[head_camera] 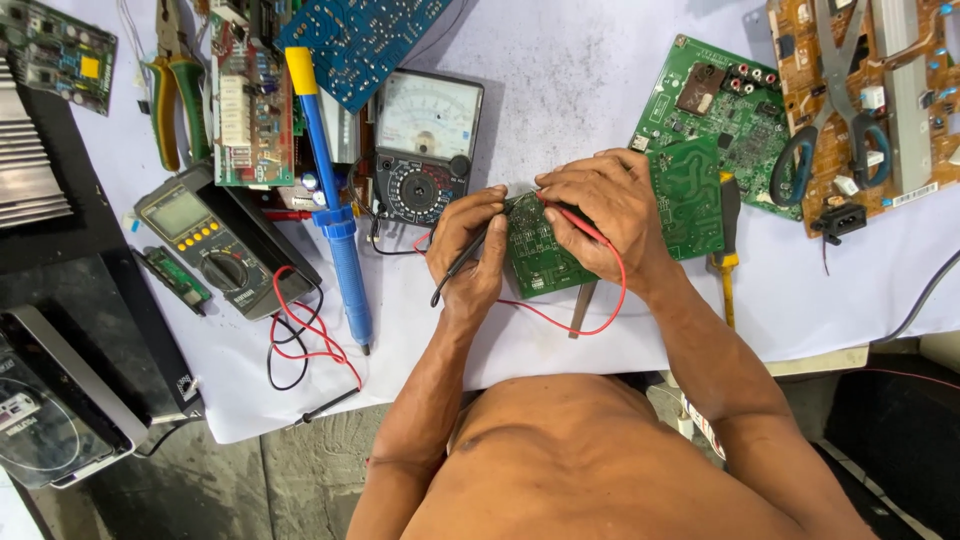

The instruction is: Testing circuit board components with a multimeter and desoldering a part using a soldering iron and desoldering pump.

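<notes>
Board: small green circuit board lies at the centre of the frame on the white cloth, partly under both hands.
Risk: either probe tip could slide off its solder point and bridge neighbouring joints, since the board looks steadied only by the fingers and may shift under pressure.
Left hand: left hand is closed in a pinch on the black probe, tip angled onto the board's left edge.
Right hand: right hand is closed over the red probe, fingers resting on the board; its red lead loops below.
Meter: analog multimeter sits just upper left of the hands.
Nearby: blue desoldering pump and digital multimeter lie further left.
</notes>
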